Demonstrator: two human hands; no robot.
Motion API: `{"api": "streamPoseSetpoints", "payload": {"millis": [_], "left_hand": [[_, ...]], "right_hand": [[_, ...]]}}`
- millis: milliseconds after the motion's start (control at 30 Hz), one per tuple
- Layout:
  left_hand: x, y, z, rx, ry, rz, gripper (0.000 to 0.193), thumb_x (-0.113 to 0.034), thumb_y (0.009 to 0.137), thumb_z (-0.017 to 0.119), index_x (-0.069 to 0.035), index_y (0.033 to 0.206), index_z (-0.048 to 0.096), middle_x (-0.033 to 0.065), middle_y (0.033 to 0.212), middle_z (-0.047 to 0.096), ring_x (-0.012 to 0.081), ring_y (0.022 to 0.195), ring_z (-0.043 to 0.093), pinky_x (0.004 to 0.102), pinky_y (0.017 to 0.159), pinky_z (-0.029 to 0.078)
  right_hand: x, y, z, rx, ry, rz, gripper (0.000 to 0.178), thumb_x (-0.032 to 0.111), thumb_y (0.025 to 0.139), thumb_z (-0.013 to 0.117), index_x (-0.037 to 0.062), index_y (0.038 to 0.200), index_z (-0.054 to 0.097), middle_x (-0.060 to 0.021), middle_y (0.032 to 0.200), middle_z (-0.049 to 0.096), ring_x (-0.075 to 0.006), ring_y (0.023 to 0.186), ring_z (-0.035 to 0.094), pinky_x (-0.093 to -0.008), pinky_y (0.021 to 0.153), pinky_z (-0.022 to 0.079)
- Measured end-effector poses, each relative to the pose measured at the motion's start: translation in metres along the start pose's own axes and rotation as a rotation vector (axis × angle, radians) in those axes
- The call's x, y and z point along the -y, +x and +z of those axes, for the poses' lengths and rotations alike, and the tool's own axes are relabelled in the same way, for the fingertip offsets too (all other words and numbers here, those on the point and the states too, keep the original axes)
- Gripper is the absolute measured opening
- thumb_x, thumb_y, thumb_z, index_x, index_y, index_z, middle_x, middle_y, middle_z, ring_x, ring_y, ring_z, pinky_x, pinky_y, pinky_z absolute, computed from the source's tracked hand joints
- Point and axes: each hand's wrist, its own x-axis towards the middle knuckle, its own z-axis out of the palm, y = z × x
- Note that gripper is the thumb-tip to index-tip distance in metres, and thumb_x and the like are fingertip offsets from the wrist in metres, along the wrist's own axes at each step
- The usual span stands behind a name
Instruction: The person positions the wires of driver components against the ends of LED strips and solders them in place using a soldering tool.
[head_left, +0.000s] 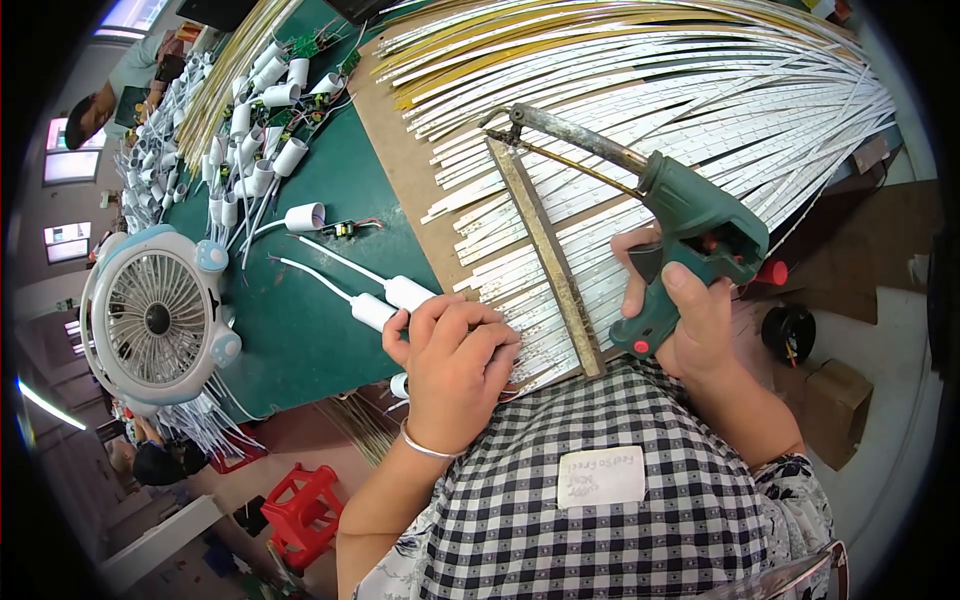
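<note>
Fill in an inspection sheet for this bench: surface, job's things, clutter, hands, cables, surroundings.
Surface: green mat beside a brown board.
Job's things: white strips fanned across the board under a wooden bar; green soldering gun.
Clutter: white caps, small circuit boards.
Hands: left hand pressing the strips; right hand gripping the gun.
Cables: white leads on the mat.
Surroundings: desk fan, red stool, another person far left.
</note>
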Motion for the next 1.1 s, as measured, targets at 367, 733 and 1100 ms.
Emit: {"api": "streamPoseSetpoints", "payload": {"millis": [367, 733, 1100], "left_hand": [[-0.007, 0.000, 0.015, -0.093, 0.088, 0.019, 0.015, -0.011, 0.068, 0.069, -0.014, 0.078, 0.058, -0.0028, 0.097, 0.058, 0.0213, 0.105, 0.050, 0.0445, 0.094, 0.023], [-0.005, -0.004, 0.027, -0.186, 0.098, 0.017, 0.016, -0.013, 0.067, 0.068, -0.014, 0.081, 0.059, -0.0040, 0.098, 0.057, 0.0204, 0.107, 0.050, 0.0477, 0.094, 0.022], [-0.003, -0.003, 0.028, -0.204, 0.058, 0.010, 0.015, -0.012, 0.066, 0.068, -0.014, 0.078, 0.060, -0.0037, 0.099, 0.057, 0.0210, 0.107, 0.050, 0.0470, 0.093, 0.024]], "right_hand": [[0.001, -0.001, 0.000, 0.014, -0.031, -0.006, 0.050, 0.018, 0.085, 0.061, -0.0031, 0.127, 0.043, -0.0194, 0.111, 0.060, -0.0161, 0.065, 0.061, -0.0262, 0.058, 0.051], [0.045, -0.049, -0.023, 0.214, -0.496, 0.189, 0.044, 0.022, 0.087, 0.057, -0.0030, 0.123, 0.048, -0.0125, 0.107, 0.060, -0.0121, 0.073, 0.060, -0.0285, 0.072, 0.050], [0.067, -0.090, -0.033, 0.413, -1.244, -0.125, 0.027, 0.011, 0.074, 0.067, 0.0027, 0.100, 0.065, -0.0118, 0.101, 0.066, -0.0285, 0.090, 0.063, -0.0373, 0.082, 0.048]]}}
